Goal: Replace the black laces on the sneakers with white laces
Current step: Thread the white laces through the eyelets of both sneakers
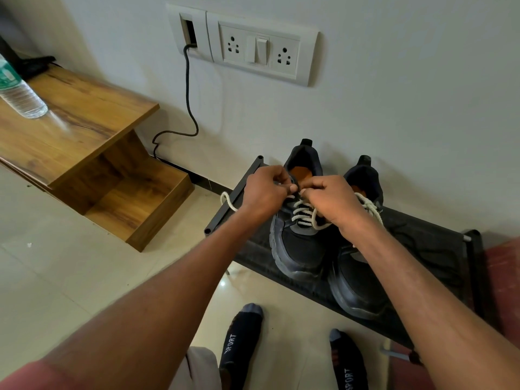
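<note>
On the black rack [427, 237], two dark sneakers [301, 249], both hands' grip, left [264, 191], right [334, 202], pinching white lace [305, 212].

The left hand [264, 190] and right hand [333, 202] cover the top eyelets of the left sneaker [298, 237], so how the white lace [302, 213] runs there, and just where the curled fingers grip it, cannot be told. The right forearm hides much of the right sneaker [357, 282], whose lacing shows only as a bunch of white cord beside the wrist. A thin dark cord on the black rack [433, 249] is too faint to identify. The water bottle [19, 91] is cut off by the left edge, and the rack's right end and the red surface beyond it run out of frame.
</note>
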The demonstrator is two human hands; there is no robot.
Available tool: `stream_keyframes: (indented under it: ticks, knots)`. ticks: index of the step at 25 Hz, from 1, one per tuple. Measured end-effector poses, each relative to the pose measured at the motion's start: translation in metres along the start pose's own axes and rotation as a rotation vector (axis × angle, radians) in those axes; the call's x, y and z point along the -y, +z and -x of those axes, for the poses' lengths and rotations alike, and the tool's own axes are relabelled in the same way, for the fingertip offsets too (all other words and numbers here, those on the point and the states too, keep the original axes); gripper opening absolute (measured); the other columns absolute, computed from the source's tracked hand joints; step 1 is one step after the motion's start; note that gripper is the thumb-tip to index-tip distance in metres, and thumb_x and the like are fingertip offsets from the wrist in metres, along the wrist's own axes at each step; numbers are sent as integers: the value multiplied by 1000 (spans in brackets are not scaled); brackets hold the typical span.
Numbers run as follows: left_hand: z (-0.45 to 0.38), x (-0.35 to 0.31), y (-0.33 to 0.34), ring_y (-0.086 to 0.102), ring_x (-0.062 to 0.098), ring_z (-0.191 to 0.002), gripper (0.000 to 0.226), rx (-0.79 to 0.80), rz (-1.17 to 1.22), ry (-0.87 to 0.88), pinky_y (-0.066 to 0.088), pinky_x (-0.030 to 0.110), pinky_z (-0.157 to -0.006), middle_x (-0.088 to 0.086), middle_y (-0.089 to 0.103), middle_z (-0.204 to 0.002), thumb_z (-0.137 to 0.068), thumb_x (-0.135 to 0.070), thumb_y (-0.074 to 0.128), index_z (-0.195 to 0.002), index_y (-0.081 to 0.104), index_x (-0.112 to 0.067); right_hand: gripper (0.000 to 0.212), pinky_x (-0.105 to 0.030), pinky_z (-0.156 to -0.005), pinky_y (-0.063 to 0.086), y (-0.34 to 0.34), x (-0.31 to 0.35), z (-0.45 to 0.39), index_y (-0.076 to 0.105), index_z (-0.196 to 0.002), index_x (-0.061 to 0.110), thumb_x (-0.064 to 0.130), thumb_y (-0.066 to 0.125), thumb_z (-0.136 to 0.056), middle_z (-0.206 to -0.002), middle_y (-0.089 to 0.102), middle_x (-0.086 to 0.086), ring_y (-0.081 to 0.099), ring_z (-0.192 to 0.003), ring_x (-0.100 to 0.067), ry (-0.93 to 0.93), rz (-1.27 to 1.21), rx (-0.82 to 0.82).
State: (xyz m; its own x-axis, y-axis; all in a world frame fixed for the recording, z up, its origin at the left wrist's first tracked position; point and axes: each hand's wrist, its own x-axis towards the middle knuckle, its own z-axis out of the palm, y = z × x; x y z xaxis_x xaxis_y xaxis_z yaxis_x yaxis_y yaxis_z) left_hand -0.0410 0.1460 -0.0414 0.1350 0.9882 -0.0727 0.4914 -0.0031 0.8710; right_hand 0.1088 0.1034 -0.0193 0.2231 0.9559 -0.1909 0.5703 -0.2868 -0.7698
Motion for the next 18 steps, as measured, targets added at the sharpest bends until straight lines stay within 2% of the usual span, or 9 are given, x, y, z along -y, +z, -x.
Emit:
stream_keyframes:
  ticks: [1, 4, 7, 10, 12, 13, 15, 16, 18]
  knots:
    - [-1, -2, -1, 69, 17, -79, 14, -12, 3, -7, 61, 43, -79, 2, 73, -81, -85, -12, 82, -80, 69, -13, 23, -42, -97, 57, -1, 1, 1, 77, -114, 34, 33, 73, -91, -106, 75, 9, 69, -103, -14, -34, 68, 14]
    - [-2, -10, -3, 58, 11, -65, 14, -17, -24, 9, 56, 40, -68, 1, 67, -72, -88, -7, 77, -81, 65, -9, 64, -44, -89, 58, -3, -1, 11, 59, -136, 32, 61, 78, -81, -117, 70, 3, 67, -106, -21, -146, 428, 21]
    - [4, -28, -12, 59, 6, -59, 16, -41, 24, 67, 47, 23, -55, 1, 66, -70, -94, -3, 69, -82, 60, -7, 87, -45, -94, 54, -4, -6, 14, 53, -141, 26, 75, 76, -74, -134, 55, -7, 53, -125, -30, -160, 617, -23]
    - [4, -51, -31, 70, 29, -72, 10, -87, 476, 92, 54, 34, -56, 18, 71, -83, -99, 5, 57, -91, 54, 1, 92, -49, -101, 49, -5, -5, 11, 52, -144, 22, 78, 72, -75, -144, 43, -9, 40, -134, -33, -173, 719, -47]
    - [0, -54, -38, 66, 21, -70, 13, -97, 637, 73, 48, 29, -57, 11, 66, -82, -103, -1, 54, -92, 53, -7, 92, -50, -105, 47, -5, -5, 10, 50, -147, 21, 76, 72, -77, -148, 41, -7, 38, -137, -32, -186, 709, -33]
    - [-1, -51, -37, 61, 15, -68, 12, -109, 564, 45, 45, 27, -60, 5, 64, -81, -105, -8, 55, -93, 54, -10, 92, -50, -105, 48, -5, -6, 10, 49, -147, 21, 76, 73, -77, -149, 40, -6, 38, -138, -32, -191, 695, -33]
    - [1, -36, -27, 60, 4, -68, 13, -83, 137, 37, 46, 22, -63, -5, 65, -81, -102, -21, 65, -95, 60, -12, 91, -49, -102, 48, -3, -7, 11, 51, -145, 22, 75, 74, -75, -148, 41, -5, 39, -136, -31, -205, 676, -54]
    - [2, -28, -21, 60, -2, -65, 16, -22, -56, 56, 45, 15, -60, -8, 66, -77, -98, -26, 72, -90, 64, -14, 90, -49, -101, 48, -3, -6, 11, 52, -144, 23, 75, 75, -75, -147, 41, -4, 40, -135, -31, -209, 672, -64]
    - [0, -16, -14, 56, -11, -56, 28, 91, -265, 79, 38, 7, -51, -10, 61, -65, -89, -25, 82, -72, 62, -17, 90, -49, -99, 49, -1, -5, 11, 52, -143, 23, 75, 77, -73, -144, 42, -2, 43, -134, -29, -221, 655, -69]
